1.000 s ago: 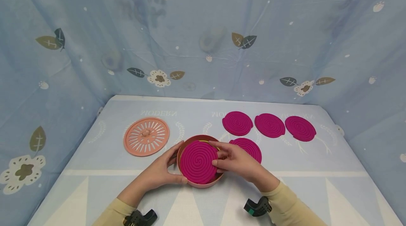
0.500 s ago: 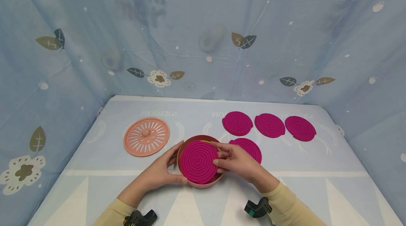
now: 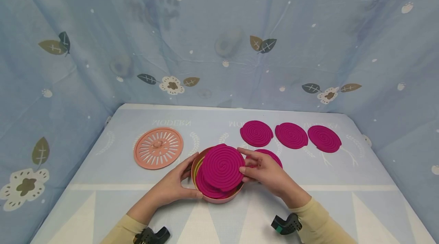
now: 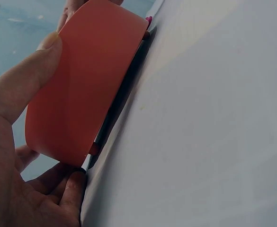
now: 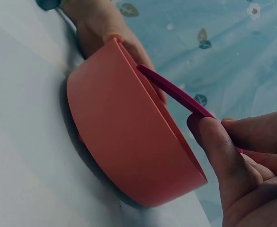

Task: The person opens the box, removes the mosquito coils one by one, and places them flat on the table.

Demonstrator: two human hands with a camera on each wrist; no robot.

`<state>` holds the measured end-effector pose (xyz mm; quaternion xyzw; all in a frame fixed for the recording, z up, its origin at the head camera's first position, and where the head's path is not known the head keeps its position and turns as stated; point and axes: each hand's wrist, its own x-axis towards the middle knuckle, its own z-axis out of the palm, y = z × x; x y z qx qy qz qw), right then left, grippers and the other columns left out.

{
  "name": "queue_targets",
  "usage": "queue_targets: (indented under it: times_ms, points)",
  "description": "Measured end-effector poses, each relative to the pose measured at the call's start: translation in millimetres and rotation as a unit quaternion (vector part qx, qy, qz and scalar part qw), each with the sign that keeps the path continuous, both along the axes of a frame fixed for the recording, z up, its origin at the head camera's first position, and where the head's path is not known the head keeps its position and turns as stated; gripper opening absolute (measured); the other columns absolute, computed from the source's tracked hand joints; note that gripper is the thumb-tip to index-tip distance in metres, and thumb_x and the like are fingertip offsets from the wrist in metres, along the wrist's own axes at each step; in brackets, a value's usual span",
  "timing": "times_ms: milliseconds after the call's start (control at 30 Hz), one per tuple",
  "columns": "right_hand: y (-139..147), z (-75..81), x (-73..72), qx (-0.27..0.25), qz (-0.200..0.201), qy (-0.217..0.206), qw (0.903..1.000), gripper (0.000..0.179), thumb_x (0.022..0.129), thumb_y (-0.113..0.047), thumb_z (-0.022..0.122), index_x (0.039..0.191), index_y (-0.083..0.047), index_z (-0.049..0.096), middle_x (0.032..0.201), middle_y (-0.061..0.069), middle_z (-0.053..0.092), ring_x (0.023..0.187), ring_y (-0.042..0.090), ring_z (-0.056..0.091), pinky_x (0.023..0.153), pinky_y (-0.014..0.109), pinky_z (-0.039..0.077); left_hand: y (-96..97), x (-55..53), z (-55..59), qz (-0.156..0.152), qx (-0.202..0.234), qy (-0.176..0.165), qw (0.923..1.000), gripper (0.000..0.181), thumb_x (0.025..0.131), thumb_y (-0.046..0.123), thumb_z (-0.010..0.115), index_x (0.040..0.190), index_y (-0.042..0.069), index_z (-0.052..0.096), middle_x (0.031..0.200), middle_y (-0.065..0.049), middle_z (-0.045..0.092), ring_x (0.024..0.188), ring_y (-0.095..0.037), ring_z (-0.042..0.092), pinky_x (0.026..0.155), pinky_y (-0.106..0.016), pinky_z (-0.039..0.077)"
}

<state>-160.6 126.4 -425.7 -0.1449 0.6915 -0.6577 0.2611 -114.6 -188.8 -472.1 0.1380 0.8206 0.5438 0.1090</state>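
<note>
In the head view, a round salmon-coloured tin point(image 3: 194, 188) stands at the front middle of the table. My left hand point(image 3: 175, 185) grips its left side, thumb at the rim, as the left wrist view also shows. My right hand point(image 3: 262, 169) pinches the right edge of a magenta mosquito coil point(image 3: 223, 167). That coil is tilted over the opening, and the right wrist view has its far edge point(image 5: 145, 71) right at the rim. A second magenta coil point(image 3: 207, 190) lies inside the tin, partly covered by the held one. Yellow-green shows along the tin's inner left.
A slotted orange lid point(image 3: 158, 148) with a small knob lies left of the tin. Three magenta coils, one of them the nearest coil point(image 3: 256, 133), lie in a row at the back right. Another coil point(image 3: 271, 156) is partly hidden behind my right hand.
My right hand has lifted the coil and moved it up and to the right, uncovering the coil beneath and the tin's left inside. My left hand stays on the tin.
</note>
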Motion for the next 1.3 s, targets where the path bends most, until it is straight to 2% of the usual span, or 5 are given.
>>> queue_targets:
  times_ms: [233, 367, 567, 900, 1300]
  points:
    - [16, 1.3, -1.1, 0.0, -0.023, 0.007, 0.9997, 0.064, 0.091, -0.006, 0.072, 0.149, -0.012, 0.045, 0.098, 0.018, 0.062, 0.078, 0.022, 0.068, 0.08, 0.047, 0.06, -0.3, 0.7, 0.1, -0.002, 0.004, -0.005, 1.0, 0.117, 0.064, 0.038, 0.094, 0.158, 0.023, 0.025, 0.156, 0.004, 0.034, 0.139, -0.015, 0.038, 0.114, -0.031, 0.035]
    - [25, 1.1, -1.8, -0.005, -0.038, 0.003, 0.9992, 0.065, 0.091, -0.005, 0.071, 0.15, -0.011, 0.043, 0.1, 0.018, 0.061, 0.084, 0.018, 0.067, 0.083, 0.046, 0.06, -0.9, 0.5, 0.4, -0.003, 0.002, -0.007, 1.0, 0.119, 0.064, 0.039, 0.094, 0.158, 0.021, 0.023, 0.157, 0.005, 0.032, 0.139, -0.015, 0.037, 0.114, -0.03, 0.035]
    - [38, -0.2, -2.2, -0.015, -0.054, -0.001, 0.9984, 0.068, 0.092, -0.003, 0.069, 0.152, -0.01, 0.038, 0.11, 0.023, 0.062, 0.093, 0.022, 0.068, 0.084, 0.04, 0.06, -0.7, -0.4, 0.4, 0.004, -0.001, -0.01, 0.9999, 0.121, 0.062, 0.04, 0.095, 0.158, 0.022, 0.024, 0.155, 0.008, 0.033, 0.139, -0.011, 0.037, 0.113, -0.029, 0.036]
    - [62, -3.7, 2.3, -0.006, -0.1, -0.011, 0.9949, 0.07, 0.091, -0.005, 0.07, 0.153, -0.012, 0.037, 0.109, 0.02, 0.062, 0.089, 0.02, 0.068, 0.083, 0.038, 0.06, -0.7, 0.2, -2.5, 0.005, -0.003, -0.002, 1.0, 0.119, 0.064, 0.04, 0.094, 0.158, 0.021, 0.024, 0.156, 0.003, 0.033, 0.139, -0.018, 0.039, 0.113, -0.033, 0.036]
    - [99, -9.1, 10.7, 0.005, -0.155, -0.007, 0.9879, 0.073, 0.092, -0.007, 0.07, 0.155, -0.01, 0.033, 0.11, 0.016, 0.064, 0.086, 0.018, 0.068, 0.084, 0.039, 0.06, -0.1, 0.0, -0.2, 0.006, -0.007, -0.011, 0.9999, 0.121, 0.061, 0.042, 0.095, 0.158, 0.023, 0.024, 0.155, 0.01, 0.033, 0.138, -0.008, 0.038, 0.112, -0.024, 0.036]
